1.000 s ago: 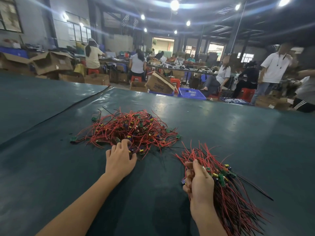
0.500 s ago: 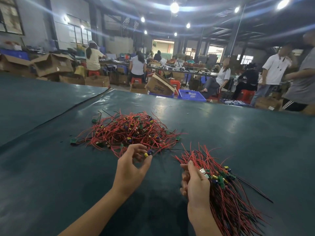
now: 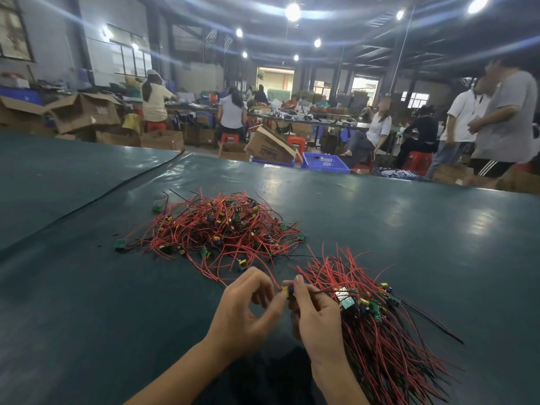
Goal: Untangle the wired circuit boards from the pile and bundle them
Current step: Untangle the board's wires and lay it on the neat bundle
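You're maybe halfway, I'd guess: a fat bundle (image 3: 380, 346) of red-wired boards is gathered in your right hand (image 3: 318, 320), fingers curled round it, near the pile (image 3: 222, 226) on its right. Your left hand (image 3: 245, 311) pinches one more small board (image 3: 287, 290) right against the right fingertips, and its wire seems to trail back toward the pile. That tangle on the table (image 3: 409, 217) looks big, so plenty's left, and I can't see any tie on the bundle.

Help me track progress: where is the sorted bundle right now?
Head view, lower right: the bundle rests on the green table, gripped by the right hand, nearer than the tangled pile; the left hand pinches a wired board beside it.
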Demonstrator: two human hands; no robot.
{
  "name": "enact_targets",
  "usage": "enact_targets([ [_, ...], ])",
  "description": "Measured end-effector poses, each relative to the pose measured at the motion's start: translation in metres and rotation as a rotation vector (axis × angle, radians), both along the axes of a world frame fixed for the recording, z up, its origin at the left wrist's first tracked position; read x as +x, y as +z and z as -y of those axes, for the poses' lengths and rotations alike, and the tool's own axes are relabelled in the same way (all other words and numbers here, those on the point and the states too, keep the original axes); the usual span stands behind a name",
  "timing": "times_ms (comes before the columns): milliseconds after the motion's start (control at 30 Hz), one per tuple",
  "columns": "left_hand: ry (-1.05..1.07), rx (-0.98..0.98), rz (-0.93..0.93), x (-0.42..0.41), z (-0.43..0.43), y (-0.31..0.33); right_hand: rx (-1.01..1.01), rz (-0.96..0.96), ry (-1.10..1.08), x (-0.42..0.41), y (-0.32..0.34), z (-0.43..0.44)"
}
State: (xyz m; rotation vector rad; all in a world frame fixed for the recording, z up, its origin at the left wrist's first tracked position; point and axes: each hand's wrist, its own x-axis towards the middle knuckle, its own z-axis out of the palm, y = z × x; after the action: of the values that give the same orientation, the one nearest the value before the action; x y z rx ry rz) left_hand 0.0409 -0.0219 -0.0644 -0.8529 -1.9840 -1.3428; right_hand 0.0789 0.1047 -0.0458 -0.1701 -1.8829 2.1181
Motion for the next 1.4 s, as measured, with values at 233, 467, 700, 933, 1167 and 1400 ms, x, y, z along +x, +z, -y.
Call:
enact_targets([
  [233,-0.149,0.103,0.513,0.0,-0.001,-0.001,-0.052,0.046,0.115,0.001,0.001,0.005],
  [467,-0.095,0.164,0.485,0.001,0.0,0.003,-0.007,0.091,-0.002,-0.001,-0.003,0.005],
  [700,-0.301,0.089,0.592,0.004,0.0,0.003,0.057,0.029,0.035,0.003,0.003,0.004],
  [933,-0.31,0.183,0.675,0.007,-0.003,0.004,-0.143,0.097,0.093,0.001,0.003,0.002],
  [1167,-0.206,0.182,0.616,0.005,-0.005,0.006,-0.029,0.147,0.002,0.004,0.0,0.007],
  [1400,-0.201,0.146,0.595,0.002,-0.006,0.005,-0.202,0.163,-0.113,-0.01,-0.006,-0.008],
])
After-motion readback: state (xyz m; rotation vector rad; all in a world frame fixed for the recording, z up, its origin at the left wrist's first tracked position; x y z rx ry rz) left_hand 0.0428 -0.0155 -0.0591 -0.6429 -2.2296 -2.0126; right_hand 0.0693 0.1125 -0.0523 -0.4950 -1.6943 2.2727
